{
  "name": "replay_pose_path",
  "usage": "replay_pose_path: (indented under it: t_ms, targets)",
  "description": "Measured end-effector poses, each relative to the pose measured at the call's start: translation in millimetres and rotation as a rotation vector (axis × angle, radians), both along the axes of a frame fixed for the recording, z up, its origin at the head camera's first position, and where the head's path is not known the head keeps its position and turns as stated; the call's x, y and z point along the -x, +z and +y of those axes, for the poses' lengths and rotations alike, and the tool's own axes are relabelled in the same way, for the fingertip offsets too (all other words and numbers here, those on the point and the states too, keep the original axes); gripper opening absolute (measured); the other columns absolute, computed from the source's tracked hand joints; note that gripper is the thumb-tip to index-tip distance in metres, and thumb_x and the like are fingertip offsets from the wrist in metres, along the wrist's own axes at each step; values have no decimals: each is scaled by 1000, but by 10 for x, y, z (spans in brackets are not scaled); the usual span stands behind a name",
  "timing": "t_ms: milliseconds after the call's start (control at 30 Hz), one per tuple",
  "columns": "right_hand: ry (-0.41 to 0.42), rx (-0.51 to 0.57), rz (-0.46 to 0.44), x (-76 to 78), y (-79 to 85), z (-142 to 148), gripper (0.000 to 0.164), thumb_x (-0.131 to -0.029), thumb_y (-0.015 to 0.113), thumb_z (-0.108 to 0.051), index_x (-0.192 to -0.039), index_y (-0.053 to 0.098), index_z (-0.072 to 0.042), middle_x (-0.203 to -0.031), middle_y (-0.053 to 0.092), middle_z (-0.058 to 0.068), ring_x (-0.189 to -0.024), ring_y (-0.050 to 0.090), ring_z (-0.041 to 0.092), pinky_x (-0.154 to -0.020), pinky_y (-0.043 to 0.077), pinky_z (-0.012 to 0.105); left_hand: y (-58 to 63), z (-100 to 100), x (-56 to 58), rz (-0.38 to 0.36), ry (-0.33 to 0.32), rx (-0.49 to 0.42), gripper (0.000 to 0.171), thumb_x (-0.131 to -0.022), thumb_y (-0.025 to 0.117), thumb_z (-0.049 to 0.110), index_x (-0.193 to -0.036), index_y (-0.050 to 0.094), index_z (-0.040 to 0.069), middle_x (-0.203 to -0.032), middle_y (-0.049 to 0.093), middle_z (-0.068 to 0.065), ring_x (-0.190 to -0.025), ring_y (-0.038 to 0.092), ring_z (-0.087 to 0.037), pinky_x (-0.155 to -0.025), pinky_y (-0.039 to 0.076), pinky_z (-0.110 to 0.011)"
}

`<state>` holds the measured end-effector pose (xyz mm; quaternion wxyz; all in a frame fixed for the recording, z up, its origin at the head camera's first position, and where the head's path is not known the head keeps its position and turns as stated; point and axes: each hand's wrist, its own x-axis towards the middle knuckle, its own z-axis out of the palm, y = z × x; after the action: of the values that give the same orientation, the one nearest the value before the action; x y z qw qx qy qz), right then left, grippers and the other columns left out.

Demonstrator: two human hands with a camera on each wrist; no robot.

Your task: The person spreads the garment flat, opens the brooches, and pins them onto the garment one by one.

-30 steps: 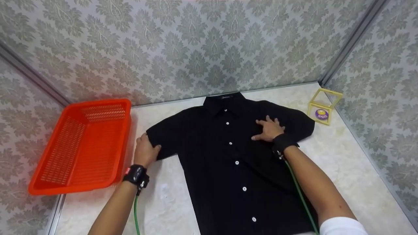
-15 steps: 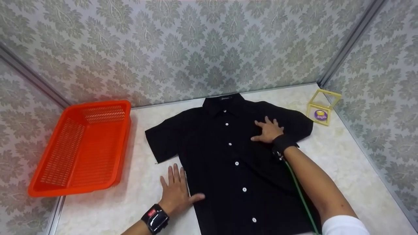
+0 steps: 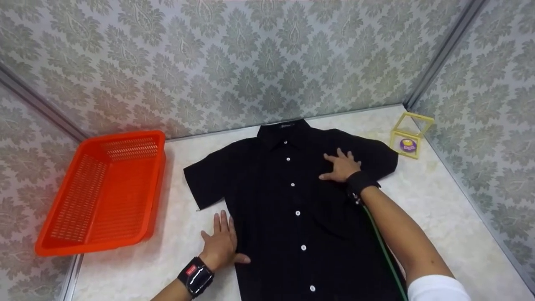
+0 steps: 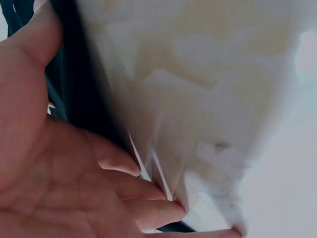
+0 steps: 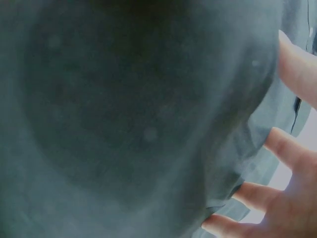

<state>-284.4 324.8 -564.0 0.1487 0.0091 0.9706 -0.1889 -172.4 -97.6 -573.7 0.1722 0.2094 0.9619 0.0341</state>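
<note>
A black short-sleeved shirt point(image 3: 267, 188) with white buttons lies front up on the pale table, collar toward the back wall. My left hand point(image 3: 220, 246) is at the shirt's left side edge, below the sleeve, fingers straight and thumb over the cloth. In the left wrist view, the palm and fingers point(image 4: 148, 210) show beside the dark shirt edge. My right hand point(image 3: 342, 166) rests spread on the shirt's right chest. Its fingertips press small creases into the cloth point(image 5: 148, 124) in the right wrist view.
A red plastic basket point(image 3: 156, 188) with slotted sides stands on the left. At the back right is an open yellow frame-like case point(image 3: 405, 136) with a purple round item. Patterned walls point(image 3: 267, 62) border the table point(image 3: 434, 200). A green cable point(image 3: 382, 246) runs along my right forearm.
My left hand has left the left sleeve's end and moved down to the shirt's side edge. That edge has shifted slightly left, the lower buttons with it. My right hand has stayed put.
</note>
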Motion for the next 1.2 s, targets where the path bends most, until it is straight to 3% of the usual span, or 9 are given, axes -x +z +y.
replay_pose_path:
  t_ms: [200,300,467,567,667,800,1033,1100,1200]
  targets:
    - [9,-1,-1,-7,2,-4,89,-89,70,-53,-159,31,-14,-162,6,32,-142,2,64,-102,13,84,139,96,53,-17,18,105,140,-54,91,63,-149,28,-18,-157,15,-39,-146,18,-54,-101,29,-78]
    - [22,-8,-5,-2,25,3,89,-90,69,-53,-159,30,-14,-161,6,33,-141,2,65,-101,12,84,285,242,194,70,54,173,136,-51,87,72,-137,43,-23,-144,39,-41,-132,43,-53,-95,43,-70]
    - [16,-15,-12,3,42,57,89,-90,70,-52,-159,29,-13,-161,5,35,-141,1,66,-100,13,85,452,572,810,235,169,67,120,-65,75,76,-139,48,-15,-135,52,-36,-116,57,-50,-88,52,-59]
    - [13,-8,-25,12,5,65,90,-90,70,-53,-159,29,-13,-161,4,35,-141,0,66,-100,12,85,354,611,1242,171,172,27,124,-70,76,72,-159,24,2,-158,23,-33,-137,31,-59,-100,39,-70]
    - [19,-2,-29,13,-15,21,90,-89,69,-54,-159,29,-15,-161,4,34,-141,0,65,-101,12,84,190,476,1513,18,199,2,132,-66,79,73,-164,6,21,-164,-3,-30,-142,5,-64,-98,26,-82]
    - [41,-4,-32,17,-6,-66,89,-89,69,-55,-160,29,-17,-162,5,32,-142,1,65,-102,13,83,64,277,1620,-118,252,20,136,-62,78,76,-163,-1,29,-162,-15,-29,-140,-8,-66,-93,21,-87]
    - [54,-9,8,47,-13,-25,90,-88,70,-56,-159,31,-16,-162,8,32,-141,5,65,-101,16,84,67,247,1663,-146,267,71,140,-58,75,82,-162,-6,34,-160,-21,-29,-139,-13,-65,-92,21,-88]
    - [43,-12,69,42,-23,40,84,-91,68,-54,-158,35,-15,-161,13,33,-141,11,64,-100,20,83,65,279,1681,-138,262,74,141,-58,76,82,-162,-5,34,-161,-20,-29,-140,-12,-65,-91,21,-88]
    - [-27,-26,301,41,-68,236,65,-97,63,-45,-149,49,-7,-153,33,35,-137,28,61,-99,31,78,43,337,1707,-131,247,78,141,-56,76,83,-162,-5,34,-161,-19,-29,-140,-11,-65,-90,23,-88]
